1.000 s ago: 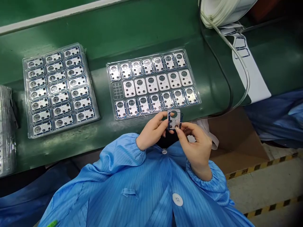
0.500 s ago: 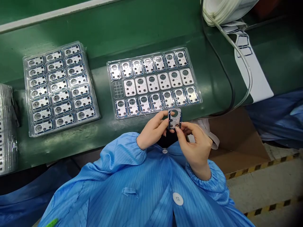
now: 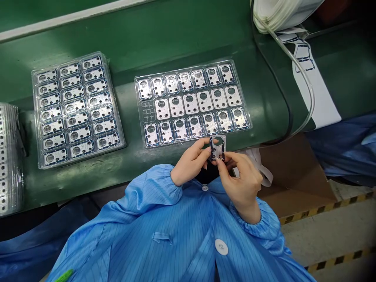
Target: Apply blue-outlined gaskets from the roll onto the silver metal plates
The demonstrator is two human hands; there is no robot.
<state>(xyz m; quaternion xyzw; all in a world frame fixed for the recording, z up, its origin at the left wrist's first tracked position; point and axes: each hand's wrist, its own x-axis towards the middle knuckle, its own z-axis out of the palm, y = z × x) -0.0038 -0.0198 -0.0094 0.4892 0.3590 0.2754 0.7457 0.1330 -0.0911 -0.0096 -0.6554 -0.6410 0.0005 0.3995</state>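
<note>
A small silver metal plate (image 3: pixel 218 150) with a large round hole and smaller holes is held upright between both hands, just off the near edge of the table. Dark blue bands run along its left and right sides. The fingers of my left hand (image 3: pixel 190 162) pinch its left edge. My right hand (image 3: pixel 243 178) grips the lower part, thumb on the front face and fingers behind, partly hidden. Beyond them lies a clear plastic tray (image 3: pixel 248 121) with rows of similar plates; one pocket (image 3: pixel 148 111) at its left end holds none.
Stacked trays of blue-edged plates (image 3: pixel 116 117) stand to the left, and another tray stack (image 3: pixel 11 164) is at the far left. A white liner strip (image 3: pixel 323 103) with blue outlines, a roll (image 3: pixel 282 15), and a cable with clear tubing lie right. Below is a cardboard box (image 3: pixel 293 176).
The dark blue band that stuck out at the plate's right now lies along both its sides. My right thumb has shifted slightly left. Both hands keep their hold.
</note>
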